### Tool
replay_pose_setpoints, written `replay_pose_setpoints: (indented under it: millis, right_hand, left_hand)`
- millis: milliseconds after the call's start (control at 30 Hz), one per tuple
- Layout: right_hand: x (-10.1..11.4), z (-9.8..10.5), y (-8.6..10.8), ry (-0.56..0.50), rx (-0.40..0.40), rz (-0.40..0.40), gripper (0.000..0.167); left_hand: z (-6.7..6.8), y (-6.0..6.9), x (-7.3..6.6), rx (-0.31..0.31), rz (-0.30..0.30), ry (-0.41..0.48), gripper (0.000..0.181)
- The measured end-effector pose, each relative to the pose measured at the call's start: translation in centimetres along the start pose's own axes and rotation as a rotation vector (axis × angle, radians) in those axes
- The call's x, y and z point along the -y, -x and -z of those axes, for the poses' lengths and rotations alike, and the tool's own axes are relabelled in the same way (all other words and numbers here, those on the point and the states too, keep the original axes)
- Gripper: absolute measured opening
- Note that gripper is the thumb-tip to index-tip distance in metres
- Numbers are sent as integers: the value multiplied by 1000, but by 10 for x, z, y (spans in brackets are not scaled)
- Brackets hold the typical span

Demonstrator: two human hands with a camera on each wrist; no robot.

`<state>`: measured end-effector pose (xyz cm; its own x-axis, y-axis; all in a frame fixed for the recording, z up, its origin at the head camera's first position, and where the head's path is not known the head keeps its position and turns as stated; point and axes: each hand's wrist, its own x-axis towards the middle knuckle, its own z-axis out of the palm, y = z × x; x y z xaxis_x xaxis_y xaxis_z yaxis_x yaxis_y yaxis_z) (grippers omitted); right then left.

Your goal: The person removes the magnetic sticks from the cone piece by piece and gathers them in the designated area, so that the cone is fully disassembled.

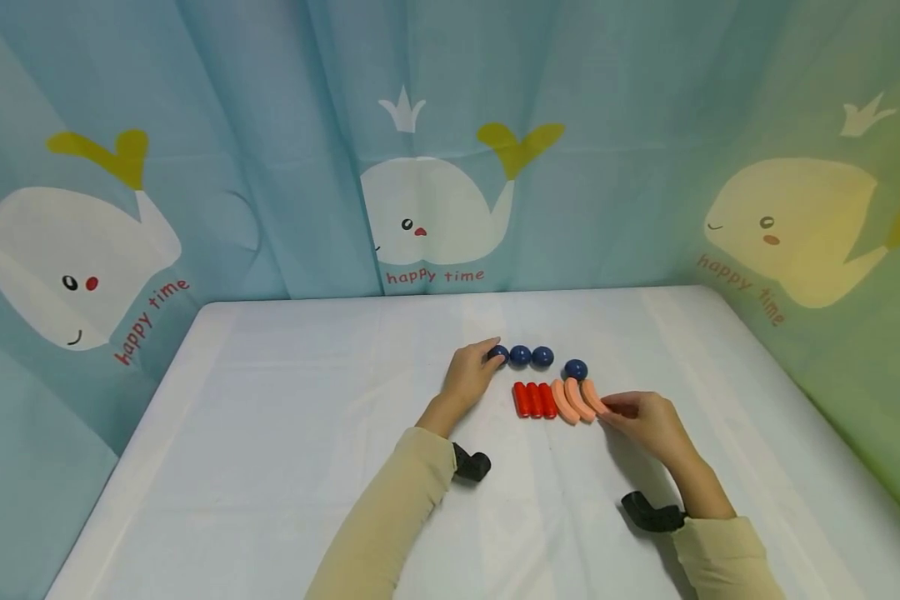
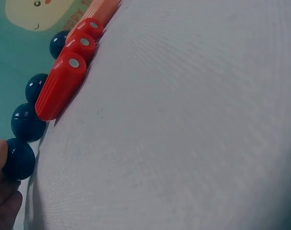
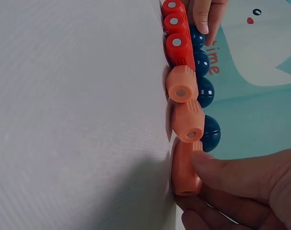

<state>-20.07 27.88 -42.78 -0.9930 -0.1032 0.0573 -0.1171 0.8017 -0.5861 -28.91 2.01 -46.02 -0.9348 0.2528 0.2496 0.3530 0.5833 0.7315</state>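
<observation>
My left hand [image 1: 471, 372] pinches the leftmost blue ball [image 2: 19, 159] between thumb and fingers. Two more blue balls [image 1: 531, 357] continue that row to the right, and another blue ball [image 1: 576, 369] sits apart from them, behind the orange pieces. In front of the row, three straight red magnetic rods [image 1: 535, 400] lie side by side. Three curved orange magnetic rods [image 1: 572, 401] follow on their right. With thumb and fingers, my right hand [image 1: 648, 423] pinches the rightmost curved orange rod [image 3: 186, 165], close to its near end.
A white cloth covers the table [image 1: 307, 433]. Behind and beside it hangs a blue-green curtain [image 1: 285, 167] with whale prints. A black wrist mount [image 1: 472, 464] sits at the left cuff, and a similar black mount [image 1: 652, 512] at the right.
</observation>
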Motion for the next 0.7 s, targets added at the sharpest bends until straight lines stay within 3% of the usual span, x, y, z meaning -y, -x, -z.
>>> replay_pose_setpoints:
  millis: [233,367,500,600,700]
  right_hand:
    - [6,0,-9,24,10,15,32]
    - [11,-2,-10,38,-49,66,32]
    - [22,-10,-3,16,-206,92,25]
    - [32,-19,4,-23,-314,118,20]
    - [40,-25,11,-41,-367,160,15]
  left_hand:
    - [5,3,8,-37,44,28,38]
    - [13,14,12,-80,63,40,37]
    - [33,39,16,-168,13,95,29]
    - [57,65,20,-249,-39,131,22]
    - [84,94,26,-324,-34,163,18]
